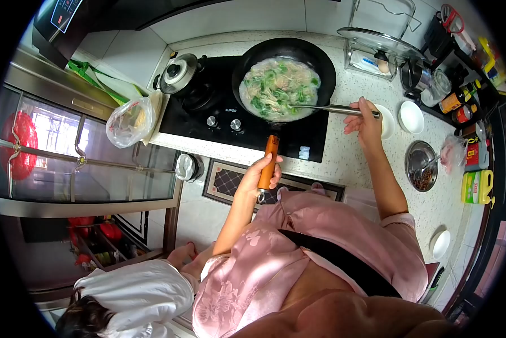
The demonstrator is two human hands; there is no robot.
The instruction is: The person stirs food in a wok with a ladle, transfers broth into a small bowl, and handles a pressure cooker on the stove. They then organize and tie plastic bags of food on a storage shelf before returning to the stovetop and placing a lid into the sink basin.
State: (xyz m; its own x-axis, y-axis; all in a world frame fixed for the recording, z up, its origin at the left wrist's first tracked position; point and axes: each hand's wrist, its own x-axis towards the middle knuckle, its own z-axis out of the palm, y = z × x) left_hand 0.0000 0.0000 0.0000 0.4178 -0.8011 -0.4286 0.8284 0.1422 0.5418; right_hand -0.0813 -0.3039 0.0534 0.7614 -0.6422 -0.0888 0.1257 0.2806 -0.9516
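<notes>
A: Pose of the left hand (257, 170)?

B: Extended forward, with forearm angled up toward the wok (325, 65). Clamped with thumb and fingers (276, 178) around the wooden handle (268, 163), on opposite sides of the grip.

A: Pose of the right hand (368, 124)?

B: Raised beside the wok's right rim, above the counter (365, 163), with elbow bent outward. Closed with thumb and fingers on the rear end of a metal cooking utensil (332, 108); with lower fingers loosely curled. Cannot tell the shape of the utensil's head: hidden in the food.

A: Location and contents of the wok?

B: On the right side of the black cooktop (177, 121), handle toward the wearer. Filled with cloudy broth, leafy greens (278, 76) and pale strands.

A: Other containers?

B: On the cooktop's left side: a lidded pot (177, 81), contents hidden. Just left of the cooktop: a clear plastic bag (117, 132) with pale yellowish contents. Partly behind the right hand: a white bowl (389, 128). Just beside that, to the right: a second white bowl (412, 118). Nearer the wearer: a stainless-steel bowl (415, 152) with a spoon (431, 163) and dark reddish-brown bits. At the counter's right edge: a yellow jug (478, 187).
</notes>
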